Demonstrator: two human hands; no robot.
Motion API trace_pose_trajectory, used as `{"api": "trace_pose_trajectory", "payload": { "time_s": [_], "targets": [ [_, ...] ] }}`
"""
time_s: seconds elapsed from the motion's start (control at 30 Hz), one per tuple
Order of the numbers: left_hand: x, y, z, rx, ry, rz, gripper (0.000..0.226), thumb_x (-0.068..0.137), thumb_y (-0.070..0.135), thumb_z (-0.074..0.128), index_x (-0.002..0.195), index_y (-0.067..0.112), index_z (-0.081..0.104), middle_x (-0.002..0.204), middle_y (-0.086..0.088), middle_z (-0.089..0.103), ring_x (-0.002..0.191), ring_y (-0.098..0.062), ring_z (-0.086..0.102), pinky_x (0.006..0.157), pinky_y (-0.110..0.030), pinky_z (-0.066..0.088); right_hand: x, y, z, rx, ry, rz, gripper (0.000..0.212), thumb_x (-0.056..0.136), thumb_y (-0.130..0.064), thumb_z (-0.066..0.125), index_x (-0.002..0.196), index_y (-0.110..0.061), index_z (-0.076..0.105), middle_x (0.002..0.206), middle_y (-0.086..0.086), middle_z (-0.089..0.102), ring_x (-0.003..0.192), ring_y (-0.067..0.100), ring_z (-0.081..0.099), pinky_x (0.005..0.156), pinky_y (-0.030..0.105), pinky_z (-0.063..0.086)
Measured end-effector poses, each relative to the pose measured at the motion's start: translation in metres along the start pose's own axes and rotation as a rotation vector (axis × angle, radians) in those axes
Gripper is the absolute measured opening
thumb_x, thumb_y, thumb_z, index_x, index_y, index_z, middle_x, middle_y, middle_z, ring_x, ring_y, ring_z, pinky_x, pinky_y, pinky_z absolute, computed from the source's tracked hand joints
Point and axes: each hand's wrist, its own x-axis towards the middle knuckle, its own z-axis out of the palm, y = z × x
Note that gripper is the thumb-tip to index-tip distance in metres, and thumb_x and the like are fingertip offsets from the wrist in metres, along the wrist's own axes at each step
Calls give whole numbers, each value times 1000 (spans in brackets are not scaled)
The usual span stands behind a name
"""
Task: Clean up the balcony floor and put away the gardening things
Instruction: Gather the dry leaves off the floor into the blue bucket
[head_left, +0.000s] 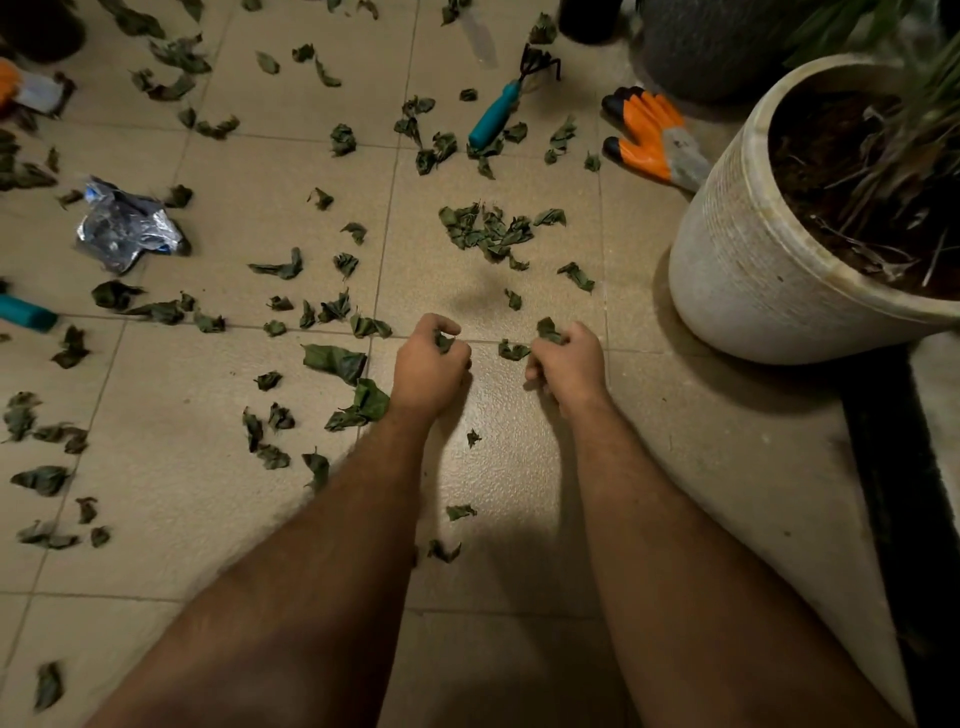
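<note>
Both hands are down low over the floor, each grip clenched around bits of leaf. Left hand (428, 364) has its fingers curled in on a crumpled green leaf, right hand (566, 364) is pinching another one at the fingertips, with one more leaf lying between the two hands.

Using the white planter (779, 249) as the landmark from here. It's a big round pot with dark soil and dried stems in it, standing on the beige tiled floor (519, 467), and both hands are off to its lower left. Floor is speckled tile with thin grout lines, pretty dim lighting. Behind the planter there's a darker grey pot (711, 47).

Dried leaves (488, 234) are all over the tiles, thickest in a little heap left of the planter, just past the hands, and scattered well out to the far left too.

Orange and grey glove (654, 137) lies just beside the planter's upper left rim. Further left of that, a hand rake (506, 104) with a teal handle and black prongs, leaves touching its handle end. Way over left of the planter is a crumpled silver packet (124, 228), and below that, at the frame edge, another teal handle (26, 312) pokes in. Can't tell what tool that one is.
</note>
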Motion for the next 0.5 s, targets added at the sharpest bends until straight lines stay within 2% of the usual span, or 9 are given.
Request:
{"api": "trace_pose_trajectory", "payload": {
  "time_s": [0.03, 0.1, 0.17, 0.23, 0.33, 0.43, 0.5],
  "targets": [
    [-1, -4, 0, 66, -46, 19, 12, 94, 16, 56, 104, 19, 61, 81, 1, 65, 69, -16, 59, 61, -25, 47, 1, 0, 2, -115, -3, -59, 10, 91, -6, 57, 97, -13, 56, 82, 3, 61, 65, 15, 56, 46, 19, 36],
    [-7, -13, 1, 198, -123, 55, 16, 96, 18, 53, 105, 18, 66, 94, 0, 71, 85, -17, 65, 78, -31, 53, 4, 0, 6, -403, 11, -166, 26, 96, -13, 55, 121, -15, 53, 101, -2, 58, 83, 13, 54, 56, 17, 35],
    [-19, -21, 3, 339, -136, 95, 14, 96, 22, 55, 100, 17, 67, 95, -1, 72, 88, -18, 66, 82, -34, 55, 6, 2, 9, -596, -12, -253, 33, 98, -20, 52, 131, -22, 49, 109, -2, 60, 89, 15, 55, 66, 22, 42],
    [-35, -28, 5, 440, -103, 152, 19, 95, 33, 60, 98, 15, 66, 90, -1, 69, 83, -18, 66, 77, -35, 55, 8, 6, 13, -701, -42, -306, 28, 99, -31, 51, 126, -24, 53, 107, 0, 66, 90, 18, 60, 70, 28, 44],
    [-56, -44, 11, 486, -62, 129, 34, 85, 46, 72, 100, 17, 62, 92, 2, 64, 81, -15, 62, 72, -33, 55, 6, 11, 16, -807, -41, -357, 32, 93, -48, 58, 109, -21, 58, 90, -3, 64, 81, 19, 59, 64, 29, 41],
    [-68, -56, 18, 514, -69, 89, 27, 87, 40, 72, 96, 18, 60, 94, -2, 62, 82, -19, 60, 74, -38, 55, 5, 13, 16, -931, -32, -393, 35, 88, -48, 66, 106, -18, 58, 88, -1, 59, 81, 20, 56, 63, 29, 35],
    [-72, -55, 22, 510, -66, 100, 17, 92, 33, 66, 96, 16, 62, 95, -3, 61, 84, -21, 60, 76, -37, 53, 5, 14, 17, -976, -24, -384, 29, 91, -43, 63, 104, -17, 60, 91, 1, 62, 83, 21, 57, 63, 29, 35]
  ]
}}
